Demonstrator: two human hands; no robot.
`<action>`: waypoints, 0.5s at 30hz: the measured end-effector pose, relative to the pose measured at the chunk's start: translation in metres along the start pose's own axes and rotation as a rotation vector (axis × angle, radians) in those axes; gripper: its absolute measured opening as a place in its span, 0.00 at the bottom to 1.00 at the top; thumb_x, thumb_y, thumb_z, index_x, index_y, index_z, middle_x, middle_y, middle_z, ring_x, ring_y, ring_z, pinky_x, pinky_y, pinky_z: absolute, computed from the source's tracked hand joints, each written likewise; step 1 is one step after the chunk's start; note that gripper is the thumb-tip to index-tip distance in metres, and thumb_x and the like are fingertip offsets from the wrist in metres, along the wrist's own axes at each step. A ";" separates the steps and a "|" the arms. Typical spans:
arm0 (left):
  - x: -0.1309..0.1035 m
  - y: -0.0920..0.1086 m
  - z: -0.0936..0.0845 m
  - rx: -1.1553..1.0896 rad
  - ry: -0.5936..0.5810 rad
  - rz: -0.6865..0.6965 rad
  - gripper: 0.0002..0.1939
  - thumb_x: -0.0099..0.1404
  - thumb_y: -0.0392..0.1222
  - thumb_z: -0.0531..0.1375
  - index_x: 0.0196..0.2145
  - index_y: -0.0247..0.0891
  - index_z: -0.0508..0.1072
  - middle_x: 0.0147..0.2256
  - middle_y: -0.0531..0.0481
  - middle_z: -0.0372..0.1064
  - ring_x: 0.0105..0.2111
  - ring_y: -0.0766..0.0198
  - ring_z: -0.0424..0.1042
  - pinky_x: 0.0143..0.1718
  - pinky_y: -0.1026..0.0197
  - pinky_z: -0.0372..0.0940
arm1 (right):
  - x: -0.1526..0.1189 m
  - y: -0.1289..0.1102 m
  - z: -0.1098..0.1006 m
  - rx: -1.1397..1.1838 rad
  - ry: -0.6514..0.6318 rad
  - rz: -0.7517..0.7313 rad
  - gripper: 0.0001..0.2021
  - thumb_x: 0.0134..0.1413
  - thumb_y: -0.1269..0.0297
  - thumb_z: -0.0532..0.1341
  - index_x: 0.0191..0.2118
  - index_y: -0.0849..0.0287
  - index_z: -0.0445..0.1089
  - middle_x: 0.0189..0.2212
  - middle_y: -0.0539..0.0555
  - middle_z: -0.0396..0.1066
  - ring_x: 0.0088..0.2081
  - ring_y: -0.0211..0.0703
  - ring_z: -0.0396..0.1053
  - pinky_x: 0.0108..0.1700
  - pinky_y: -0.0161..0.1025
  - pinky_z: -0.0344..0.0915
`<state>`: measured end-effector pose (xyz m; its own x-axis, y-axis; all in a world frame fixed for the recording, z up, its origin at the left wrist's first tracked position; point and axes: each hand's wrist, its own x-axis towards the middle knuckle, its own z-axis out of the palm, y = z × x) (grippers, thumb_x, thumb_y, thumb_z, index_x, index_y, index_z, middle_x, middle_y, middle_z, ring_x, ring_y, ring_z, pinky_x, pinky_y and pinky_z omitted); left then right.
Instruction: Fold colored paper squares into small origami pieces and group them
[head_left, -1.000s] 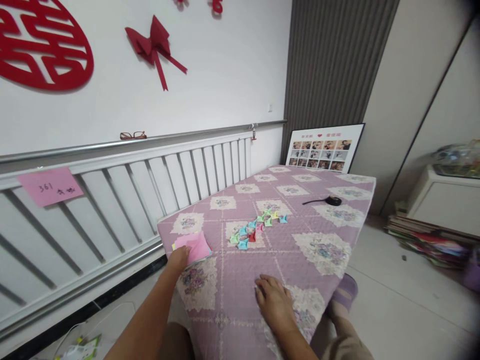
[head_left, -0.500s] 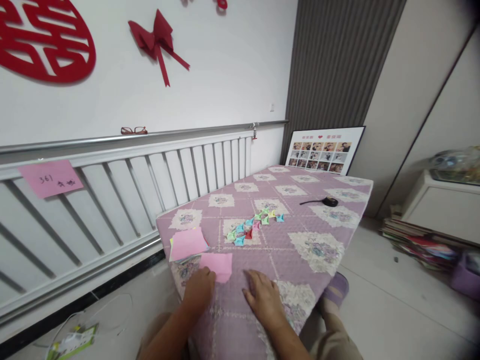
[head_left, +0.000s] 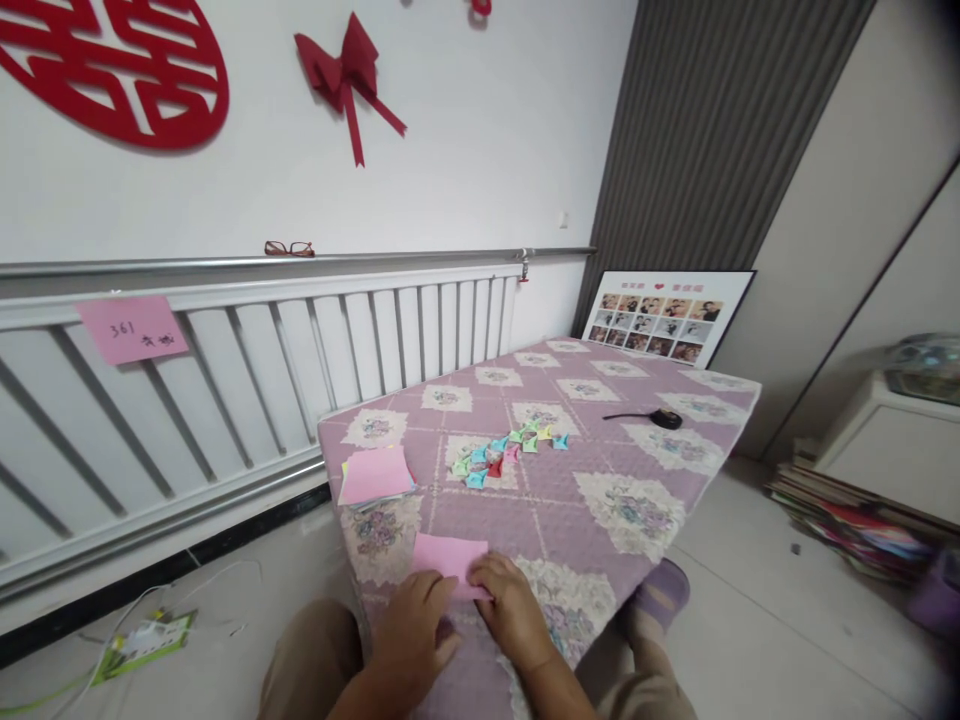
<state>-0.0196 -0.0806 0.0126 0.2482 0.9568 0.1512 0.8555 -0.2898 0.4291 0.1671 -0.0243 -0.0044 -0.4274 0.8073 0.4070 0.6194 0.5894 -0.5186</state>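
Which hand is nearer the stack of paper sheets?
Left. The left hand is on the near side of the stack of paper sheets and slightly right of it, at a pink sheet; the right hand is farther right, at that sheet's right edge.

This looks like a room in a home. A red cutout (head_left: 172, 138) and a red bow (head_left: 341, 78) hang on the white wall (head_left: 465, 150) at the left, above a white radiator (head_left: 345, 345). Glasses (head_left: 300, 253) lie on the pipe (head_left: 420, 257) over it. A framed board of photos (head_left: 660, 320) leans at the far end. A flowered purple cloth (head_left: 637, 510) covers the desk (head_left: 517, 520). A cabinet (head_left: 892, 435) and a pile of papers (head_left: 847, 530) stand at the right, and a purple slipper (head_left: 665, 590) shows on the tiled floor (head_left: 757, 620).
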 end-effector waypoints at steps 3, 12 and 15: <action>-0.017 -0.027 0.002 -0.031 0.066 -0.080 0.36 0.51 0.36 0.59 0.59 0.42 0.60 0.58 0.43 0.60 0.57 0.50 0.57 0.60 0.47 0.51 | -0.003 -0.003 -0.001 0.063 0.020 0.024 0.10 0.48 0.74 0.56 0.33 0.53 0.71 0.36 0.51 0.74 0.44 0.43 0.68 0.50 0.41 0.60; -0.024 -0.064 0.017 -0.101 0.166 -0.070 0.22 0.54 0.32 0.54 0.46 0.44 0.73 0.49 0.45 0.68 0.50 0.53 0.66 0.52 0.51 0.61 | -0.022 -0.017 -0.006 0.081 -0.096 0.024 0.11 0.47 0.74 0.56 0.35 0.52 0.71 0.41 0.52 0.73 0.50 0.45 0.66 0.54 0.45 0.57; -0.023 -0.059 0.021 -0.083 0.155 0.008 0.18 0.54 0.30 0.54 0.38 0.46 0.76 0.45 0.47 0.70 0.47 0.54 0.67 0.48 0.51 0.62 | -0.031 -0.018 -0.006 0.050 -0.116 0.023 0.14 0.47 0.70 0.60 0.42 0.53 0.71 0.46 0.55 0.72 0.54 0.49 0.63 0.56 0.47 0.55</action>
<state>-0.0662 -0.0856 -0.0348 0.1765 0.9414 0.2873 0.8119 -0.3043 0.4983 0.1733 -0.0597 -0.0030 -0.4885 0.8170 0.3065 0.5978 0.5692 -0.5645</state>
